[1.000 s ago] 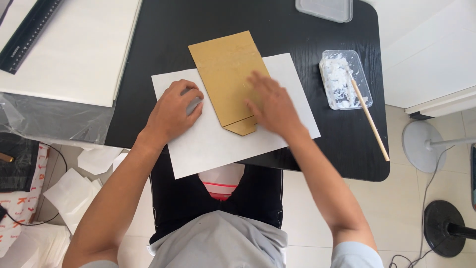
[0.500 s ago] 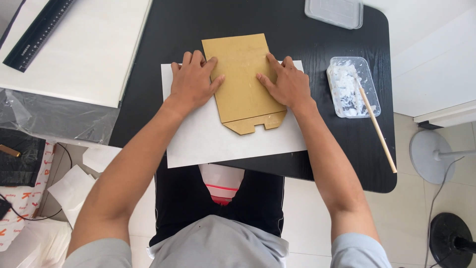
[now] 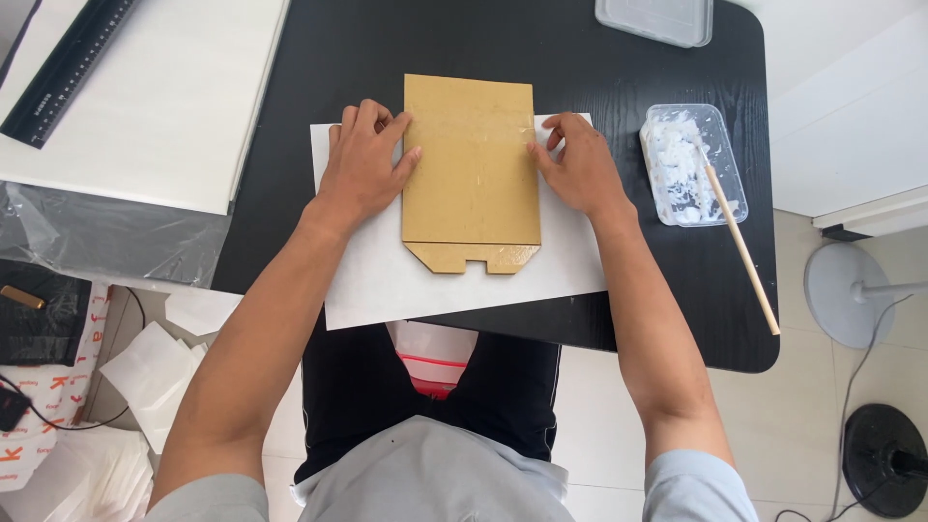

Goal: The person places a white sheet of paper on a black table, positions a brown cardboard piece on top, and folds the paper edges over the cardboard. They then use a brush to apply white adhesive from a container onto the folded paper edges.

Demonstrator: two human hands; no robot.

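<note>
**Brown cardboard piece pressed flat between two hands**

Brown cardboard piece (image 3: 471, 164) lies on a white sheet (image 3: 387, 280) at the black surface's (image 3: 541, 39) near edge. Left hand (image 3: 362, 164) and right hand (image 3: 577, 169) press flat against its side edges, fingers spread, grip clasping nothing. Farther right sits a clear tray (image 3: 720, 159) bearing a wooden stick (image 3: 739, 242).

- cardboard piece (image 3: 471, 164): tan-brown, plain, faint pale scuffs
- paper sheet (image 3: 387, 280) under it: white, unmarked
- table (image 3: 503, 39): black, wood grain showing
- plastic tray (image 3: 692, 162): clear, with white scraps and a few dark specks inside
- stick (image 3: 739, 242) across the tray: light wood colour
- ruler (image 3: 60, 75): black with fine white markings
- board (image 3: 164, 106) at upper left: white
- shirt (image 3: 425, 478): pale grey
- trousers (image 3: 367, 387): black
- floor fan base (image 3: 884, 459): black
</note>
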